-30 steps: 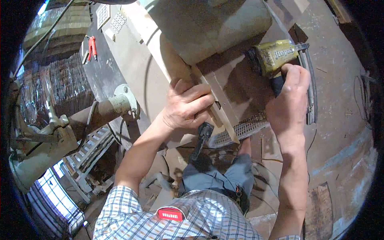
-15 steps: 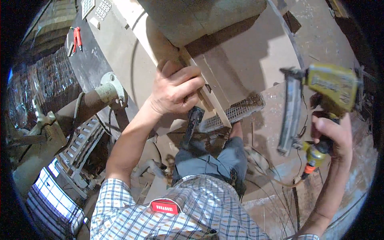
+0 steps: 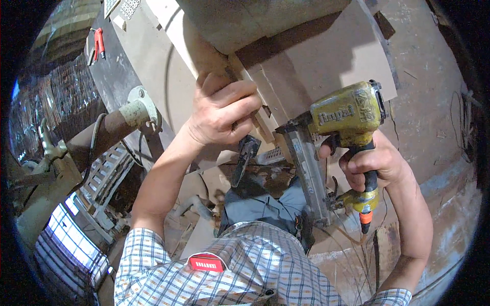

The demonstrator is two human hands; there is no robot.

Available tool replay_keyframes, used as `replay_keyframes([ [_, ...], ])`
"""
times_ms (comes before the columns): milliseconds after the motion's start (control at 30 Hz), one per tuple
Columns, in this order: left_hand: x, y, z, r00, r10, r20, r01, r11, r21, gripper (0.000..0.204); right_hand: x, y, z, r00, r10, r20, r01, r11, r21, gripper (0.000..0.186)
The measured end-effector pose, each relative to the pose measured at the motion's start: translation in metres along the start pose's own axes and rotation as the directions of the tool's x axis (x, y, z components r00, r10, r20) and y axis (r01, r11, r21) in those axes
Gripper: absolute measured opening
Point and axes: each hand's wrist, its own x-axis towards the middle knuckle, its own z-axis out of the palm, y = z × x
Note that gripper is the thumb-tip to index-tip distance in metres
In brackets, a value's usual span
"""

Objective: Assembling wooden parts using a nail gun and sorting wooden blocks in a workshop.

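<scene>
Presently, left hand [image 3: 227, 109] is clamped on wooden strips [image 3: 265, 126] over the near part of the tabletop [image 3: 149, 61]; right hand [image 3: 377, 160] is closed around the handle of a yellow nail gun [image 3: 339, 118], nose just beside the strips, contact unclear.

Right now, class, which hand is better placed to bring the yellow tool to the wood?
Probably the right hand: it holds the yellow tool by its dark handle, while the left hand holds the wood.
</scene>
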Motion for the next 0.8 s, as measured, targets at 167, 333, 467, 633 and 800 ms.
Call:
replay_keyframes([
  [167,0.0,-0.001,0.001,1.0,0.005,-0.015,-0.005,1.0,0.002,0.035,0.013,0.002,-0.01,0.998,0.041,0.039,-0.044,0.997,0.06,0.071],
  [333,0.001,-0.001,0.0,1.0,0.008,-0.011,-0.008,1.0,-0.015,0.036,0.017,-0.001,-0.01,0.997,0.053,0.063,-0.059,0.994,0.095,0.072],
  [467,0.0,0.0,-0.001,1.0,0.006,-0.009,-0.006,1.0,-0.006,0.037,0.019,-0.006,-0.011,0.994,0.086,0.069,-0.089,0.995,0.044,0.073],
  [633,-0.001,-0.002,0.003,1.0,0.013,-0.026,-0.013,1.0,-0.017,0.038,0.019,-0.011,-0.013,0.986,0.146,0.086,-0.143,0.989,-0.041,0.075],
  [800,0.002,-0.002,0.0,1.0,0.001,-0.02,-0.001,0.999,-0.033,0.037,0.018,-0.01,-0.01,0.992,0.112,0.052,-0.112,0.994,-0.005,0.075],
])
